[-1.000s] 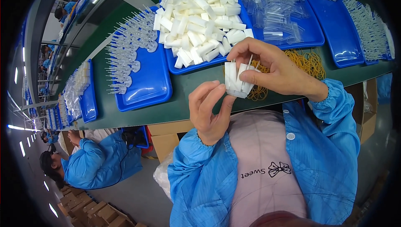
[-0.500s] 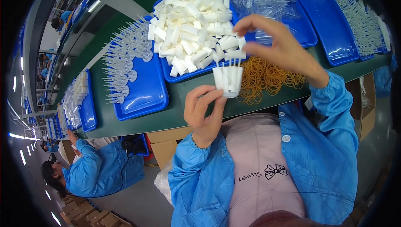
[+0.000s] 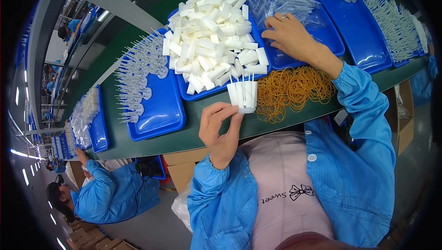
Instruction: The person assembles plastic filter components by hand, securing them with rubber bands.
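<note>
My left hand [image 3: 220,132] pinches the round, translucent base of a pronged plastic holder [image 3: 243,97]. White foam pieces sit around its upright prongs, and thin tips stick out above them. Up and to the right, my right hand [image 3: 293,38] has bent fingers held apart, with nothing visible in them. It hovers over the near left part of a blue tray of clear plastic sleeves [image 3: 276,1], beside the heaped white foam pieces [image 3: 207,38] in the neighbouring tray. Its palm side is hidden.
Loose tan rubber bands [image 3: 294,91] lie on the green table [image 3: 193,132] below my right hand. Bare pronged holders [image 3: 138,72] stand in a blue tray [image 3: 161,116] to the left. Another blue tray [image 3: 361,31] at right carries more pronged parts. A co-worker [image 3: 115,190] sits at far left.
My right hand has moved up and away from the holder, over to the sleeve tray. My left hand still grips the holder, slightly lower and further left in view.
</note>
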The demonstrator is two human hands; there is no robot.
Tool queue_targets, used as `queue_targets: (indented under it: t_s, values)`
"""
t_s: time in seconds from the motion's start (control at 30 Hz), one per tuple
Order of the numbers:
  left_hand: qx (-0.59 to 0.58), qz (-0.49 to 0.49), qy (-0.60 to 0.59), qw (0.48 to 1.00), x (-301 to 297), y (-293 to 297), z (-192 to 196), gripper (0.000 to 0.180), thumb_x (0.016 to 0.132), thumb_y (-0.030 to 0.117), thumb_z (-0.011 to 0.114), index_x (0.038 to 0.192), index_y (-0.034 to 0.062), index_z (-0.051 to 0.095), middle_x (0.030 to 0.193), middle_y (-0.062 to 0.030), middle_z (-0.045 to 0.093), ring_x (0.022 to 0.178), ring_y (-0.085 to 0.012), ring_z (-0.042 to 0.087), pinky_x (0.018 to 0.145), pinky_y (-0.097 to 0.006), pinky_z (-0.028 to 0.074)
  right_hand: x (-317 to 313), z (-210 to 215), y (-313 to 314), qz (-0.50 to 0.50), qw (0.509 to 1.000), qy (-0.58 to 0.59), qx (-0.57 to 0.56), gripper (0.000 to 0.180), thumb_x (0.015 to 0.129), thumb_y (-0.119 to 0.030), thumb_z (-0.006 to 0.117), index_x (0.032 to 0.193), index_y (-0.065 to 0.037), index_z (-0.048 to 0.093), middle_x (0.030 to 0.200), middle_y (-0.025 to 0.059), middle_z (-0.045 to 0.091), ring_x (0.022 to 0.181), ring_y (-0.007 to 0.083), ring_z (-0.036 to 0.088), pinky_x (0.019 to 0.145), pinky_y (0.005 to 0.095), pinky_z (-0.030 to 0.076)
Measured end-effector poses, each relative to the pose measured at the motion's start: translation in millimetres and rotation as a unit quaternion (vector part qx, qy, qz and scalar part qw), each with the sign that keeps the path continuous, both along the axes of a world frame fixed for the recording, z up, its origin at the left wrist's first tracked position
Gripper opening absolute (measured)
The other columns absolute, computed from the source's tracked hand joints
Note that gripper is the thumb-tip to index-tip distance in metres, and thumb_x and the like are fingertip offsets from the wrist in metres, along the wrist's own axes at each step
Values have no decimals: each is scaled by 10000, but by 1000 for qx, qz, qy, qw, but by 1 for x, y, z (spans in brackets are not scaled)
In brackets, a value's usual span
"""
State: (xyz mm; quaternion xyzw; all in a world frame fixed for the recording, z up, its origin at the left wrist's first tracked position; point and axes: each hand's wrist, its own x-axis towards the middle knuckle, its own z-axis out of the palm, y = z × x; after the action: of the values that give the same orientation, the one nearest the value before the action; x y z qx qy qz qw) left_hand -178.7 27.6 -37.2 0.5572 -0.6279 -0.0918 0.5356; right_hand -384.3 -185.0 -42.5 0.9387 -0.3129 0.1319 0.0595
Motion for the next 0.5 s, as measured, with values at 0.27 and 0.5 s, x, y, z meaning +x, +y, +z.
queue_targets:
  t_s: [0.27,0.5]
  values:
    - [6,-1,18,1000,0,0,0,203,709,-11,753,890,27,670,898,-100,619,805,-225,596,700,-300,473,-11,-5,-6,50,979,-193,-47,236,797,-113,675,1028,-92,631,955,101,617,883,270,601,766,364,472]
    - [5,-21,35,999,-5,2,2,209,703,-16,758,887,31,671,912,-102,619,805,-218,595,693,-294,474,1,39,34,34,818,-440,368,183,888,-133,611,1034,-24,597,892,53,639,791,118,615,736,254,486]
